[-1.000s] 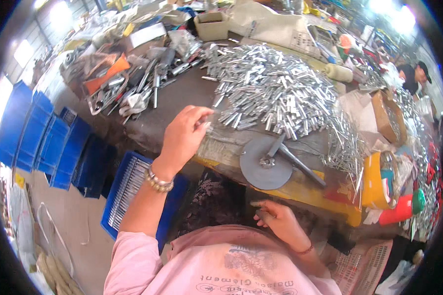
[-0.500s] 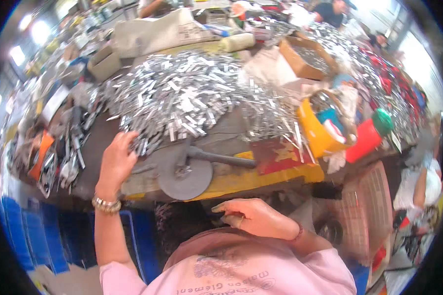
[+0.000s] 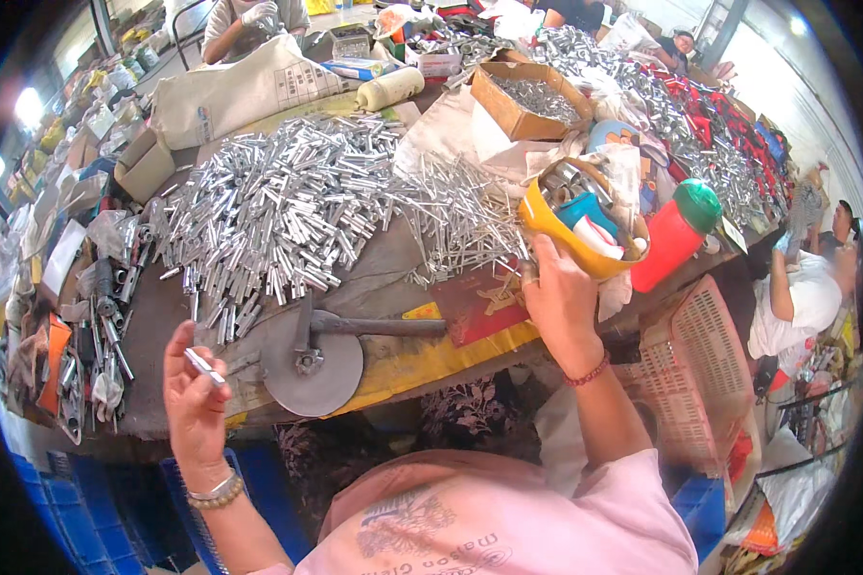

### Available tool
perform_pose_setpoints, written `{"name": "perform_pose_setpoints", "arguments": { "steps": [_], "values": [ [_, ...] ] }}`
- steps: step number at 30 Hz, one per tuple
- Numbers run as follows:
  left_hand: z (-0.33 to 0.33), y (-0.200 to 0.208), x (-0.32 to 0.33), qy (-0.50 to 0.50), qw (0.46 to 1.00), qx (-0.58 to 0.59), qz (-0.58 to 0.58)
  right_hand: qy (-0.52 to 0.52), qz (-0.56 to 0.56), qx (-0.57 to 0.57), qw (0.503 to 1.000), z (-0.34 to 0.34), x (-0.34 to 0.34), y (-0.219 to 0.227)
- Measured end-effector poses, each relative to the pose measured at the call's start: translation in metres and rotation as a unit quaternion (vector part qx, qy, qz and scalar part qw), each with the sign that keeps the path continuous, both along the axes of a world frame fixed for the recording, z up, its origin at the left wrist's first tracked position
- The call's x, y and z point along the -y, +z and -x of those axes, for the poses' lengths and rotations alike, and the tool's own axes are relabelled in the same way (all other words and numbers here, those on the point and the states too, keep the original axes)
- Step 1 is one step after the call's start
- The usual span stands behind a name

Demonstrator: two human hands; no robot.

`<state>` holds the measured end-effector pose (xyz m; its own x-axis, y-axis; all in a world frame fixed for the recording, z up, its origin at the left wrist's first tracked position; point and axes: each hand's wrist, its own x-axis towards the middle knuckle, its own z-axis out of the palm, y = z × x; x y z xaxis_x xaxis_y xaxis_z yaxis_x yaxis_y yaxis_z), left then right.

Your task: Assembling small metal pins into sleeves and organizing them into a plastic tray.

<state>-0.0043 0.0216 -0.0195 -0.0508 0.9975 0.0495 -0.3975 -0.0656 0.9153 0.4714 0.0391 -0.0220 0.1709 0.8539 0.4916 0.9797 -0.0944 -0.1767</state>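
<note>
My left hand (image 3: 194, 412) is closed around a short silver metal piece (image 3: 204, 366), held between thumb and fingers just off the table's near edge. Beyond it spreads a big heap of similar short silver metal pieces (image 3: 283, 196). My right hand (image 3: 564, 302) reaches out beside a yellow tub (image 3: 585, 254), fingers stretched toward the edge of a pile of thin metal pins (image 3: 465, 216). Nothing shows in that hand, though its fingertips are partly hidden. Between my hands, a hammer (image 3: 384, 327) rests with its head over a round grey metal disc (image 3: 331, 383).
A red bottle with a green lid (image 3: 666, 244) leans right of the tub. A cardboard box (image 3: 518, 110) of small metal parts stands behind. Tools and scrap (image 3: 105, 307) crowd the left. A pink plastic basket (image 3: 695, 374) stands below right. Other people work around the table.
My right hand has moved from in front of my body up to the yellow tub and pins. My left hand has drawn back from the heap and now holds a metal piece. The view has shifted.
</note>
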Motion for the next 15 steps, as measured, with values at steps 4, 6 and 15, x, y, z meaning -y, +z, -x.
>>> {"name": "perform_pose_setpoints", "arguments": {
  "steps": [4, 6, 15],
  "values": [
    [-0.039, -0.002, 0.011, -0.016, 0.991, -0.112, 0.075, 0.017, 0.029, -0.021, 0.999, 0.007, -0.010, -0.010],
    [-0.056, -0.001, 0.015, -0.036, 0.989, -0.126, 0.071, 0.030, 0.036, -0.035, 0.998, 0.011, -0.009, -0.013],
    [-0.080, 0.003, 0.022, -0.034, 0.910, -0.397, -0.112, 0.023, 0.020, -0.177, 0.984, 0.023, 0.002, -0.010]
  ]
}}
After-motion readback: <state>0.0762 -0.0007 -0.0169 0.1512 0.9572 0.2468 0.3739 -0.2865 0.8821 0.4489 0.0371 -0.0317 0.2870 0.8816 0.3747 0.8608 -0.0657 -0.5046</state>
